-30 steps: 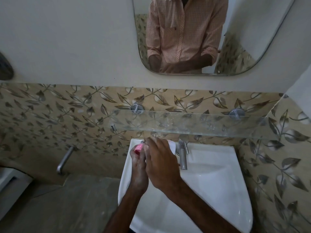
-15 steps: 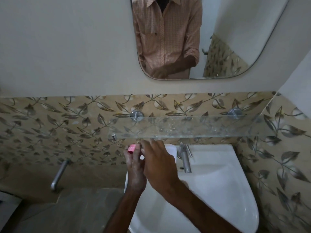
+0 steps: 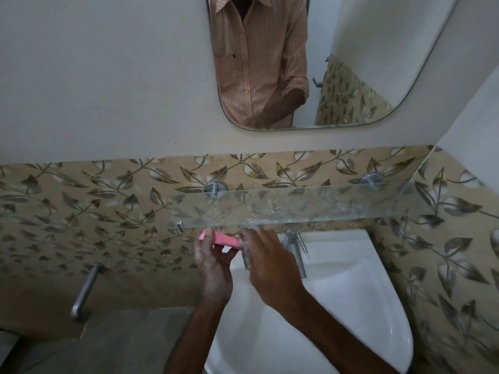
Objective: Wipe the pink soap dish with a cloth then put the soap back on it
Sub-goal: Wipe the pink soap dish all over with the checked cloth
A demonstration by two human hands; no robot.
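Note:
The pink soap dish (image 3: 221, 239) is a flat pink piece held up just under the front edge of the glass shelf, left of the tap. My left hand (image 3: 213, 268) grips it from below at its left end. My right hand (image 3: 267, 261) curls over the dish's right end, and a small pale grey bit of cloth (image 3: 246, 258) shows under its fingers. Most of the cloth is hidden by that hand. No soap is in sight.
A white corner sink (image 3: 351, 306) lies below the hands, with a chrome tap (image 3: 295, 248) at its back. The dusty glass shelf (image 3: 310, 205) runs along the leaf-patterned tiles. A mirror (image 3: 310, 63) hangs above it. A metal pipe (image 3: 85, 290) sticks out at lower left.
Both hands have lifted the pink dish from the sink's back edge up towards the glass shelf. More of the dish shows now. The view has tilted upward.

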